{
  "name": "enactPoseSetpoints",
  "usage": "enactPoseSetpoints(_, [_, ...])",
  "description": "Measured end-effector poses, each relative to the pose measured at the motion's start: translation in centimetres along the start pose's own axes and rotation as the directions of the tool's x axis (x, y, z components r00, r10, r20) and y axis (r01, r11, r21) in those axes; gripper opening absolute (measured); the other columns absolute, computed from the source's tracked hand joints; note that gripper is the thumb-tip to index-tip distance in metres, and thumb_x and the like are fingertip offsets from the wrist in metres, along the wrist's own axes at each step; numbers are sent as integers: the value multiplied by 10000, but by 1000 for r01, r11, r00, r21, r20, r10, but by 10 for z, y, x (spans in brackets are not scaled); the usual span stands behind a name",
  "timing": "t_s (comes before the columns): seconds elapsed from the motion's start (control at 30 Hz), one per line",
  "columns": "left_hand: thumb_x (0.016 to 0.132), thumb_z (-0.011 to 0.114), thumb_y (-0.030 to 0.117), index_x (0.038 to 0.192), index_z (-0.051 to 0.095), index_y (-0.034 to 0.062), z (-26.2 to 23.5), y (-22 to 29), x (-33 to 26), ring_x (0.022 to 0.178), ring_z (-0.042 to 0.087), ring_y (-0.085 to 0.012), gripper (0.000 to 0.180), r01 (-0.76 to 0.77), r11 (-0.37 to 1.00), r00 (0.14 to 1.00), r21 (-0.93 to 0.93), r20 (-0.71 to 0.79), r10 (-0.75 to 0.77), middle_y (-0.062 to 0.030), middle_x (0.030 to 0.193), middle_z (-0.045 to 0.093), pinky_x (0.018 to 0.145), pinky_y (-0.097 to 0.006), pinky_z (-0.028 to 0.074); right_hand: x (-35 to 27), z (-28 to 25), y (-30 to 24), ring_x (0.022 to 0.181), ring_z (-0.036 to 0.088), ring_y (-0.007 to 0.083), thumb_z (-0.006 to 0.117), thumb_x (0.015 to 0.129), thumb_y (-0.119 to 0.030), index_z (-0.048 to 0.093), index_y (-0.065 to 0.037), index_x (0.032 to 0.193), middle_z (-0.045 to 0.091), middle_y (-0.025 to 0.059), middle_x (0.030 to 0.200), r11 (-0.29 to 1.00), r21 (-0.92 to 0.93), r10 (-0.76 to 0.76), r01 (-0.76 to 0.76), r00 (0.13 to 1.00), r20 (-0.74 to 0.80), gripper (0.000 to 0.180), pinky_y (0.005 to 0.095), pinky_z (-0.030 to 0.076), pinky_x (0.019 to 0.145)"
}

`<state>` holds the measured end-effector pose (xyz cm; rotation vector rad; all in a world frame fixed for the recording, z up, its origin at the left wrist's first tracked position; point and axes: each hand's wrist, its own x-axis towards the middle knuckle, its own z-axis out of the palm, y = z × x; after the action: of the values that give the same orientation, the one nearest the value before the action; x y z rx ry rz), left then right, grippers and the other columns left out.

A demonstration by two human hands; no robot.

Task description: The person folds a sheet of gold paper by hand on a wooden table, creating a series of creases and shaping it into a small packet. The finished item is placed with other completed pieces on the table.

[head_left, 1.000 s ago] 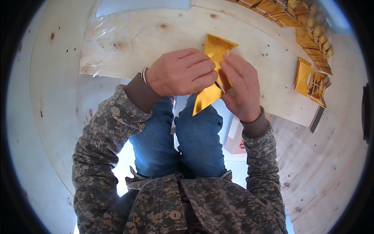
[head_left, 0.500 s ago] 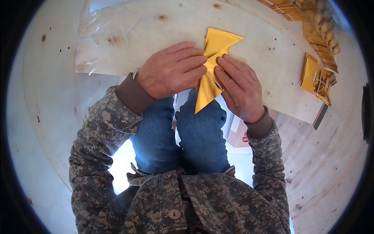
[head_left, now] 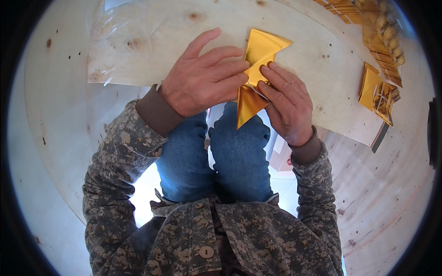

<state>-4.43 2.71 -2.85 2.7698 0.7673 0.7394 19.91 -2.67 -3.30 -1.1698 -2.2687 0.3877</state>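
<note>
A folded sheet of shiny gold foil paper (head_left: 258,48) is between my hands at the front edge of the wooden board. Its upper part spreads into a pointed flap, and a lower triangular flap hangs over the edge above my knees. A pale line of the paper's underside shows along a fold in the middle. My left hand (head_left: 198,78) grips the paper's left side with its lower fingers, while the little finger lifts away. On the other side, my right hand (head_left: 287,101) holds the paper with its fingertips along the fold. Both thumbs are hidden.
Folded gold paper pieces (head_left: 377,92) lie on the board's right side, below a long row of stacked gold folds (head_left: 380,32). Clear plastic film (head_left: 124,37) covers the board's left part. Under the board's edge a pinkish box (head_left: 281,158) shows beside my legs.
My left little finger has lifted and spread away from the others. The gold paper has shifted slightly right and up in the picture, and its lower flap looks more sharply folded.
</note>
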Motion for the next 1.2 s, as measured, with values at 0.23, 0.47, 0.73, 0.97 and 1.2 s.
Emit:
enactPoseSetpoints(0.23, [764, 784, 167, 944, 766, 119, 4, -1, 0, 1185, 641, -209, 187, -6, 1000, 1000, 5, 15, 6, -7, 1117, 738, 1181, -573, 284, -2, 1, 0, 1167, 643, 310, 737, 728, 32, 706, -14, 1077, 685, 151, 1218, 994, 101, 43, -38, 998, -53, 353, 418, 519, 967])
enactPoseSetpoints(0.47, [717, 815, 135, 926, 771, 131, 6, 0, 1, 1172, 641, -208, 214, 69, 995, 998, -75, -10, -70, 5, 1092, 744, 1191, -581, 257, -4, 2, -2, 978, 679, 273, 756, 724, 22, 737, -38, 1039, 731, 83, 987, 997, 61, 49, -43, 993, -106, 321, 361, 541, 831])
enactPoseSetpoints(0.73, [747, 819, 140, 881, 747, 123, 4, 6, 10, 1220, 600, -225, 152, 230, 964, 973, -136, 58, -224, 22, 1041, 723, 1184, -593, 208, -3, 6, -23, 818, 634, 248, 764, 731, 43, 760, -34, 1029, 721, 84, 874, 904, 234, 402, -358, 897, -184, 308, 336, 513, 746])
enactPoseSetpoints(0.97, [781, 811, 161, 872, 730, 125, 4, 3, 10, 1286, 562, -237, 127, 299, 933, 954, -199, 79, -288, 23, 1076, 705, 1183, -608, 148, -3, 8, -26, 777, 603, 228, 770, 744, 39, 757, -34, 992, 700, 75, 833, 819, 353, 535, -452, 825, -184, 260, 332, 484, 692])
enactPoseSetpoints(1.2, [821, 777, 168, 842, 700, 101, 8, 4, 11, 1295, 554, -250, 104, 307, 929, 952, -208, 59, -301, -3, 1065, 690, 1182, -615, 125, 0, 11, -30, 752, 590, 215, 768, 789, 22, 745, -28, 1001, 663, 86, 811, 733, 381, 649, -563, 746, -147, 219, 323, 484, 675])
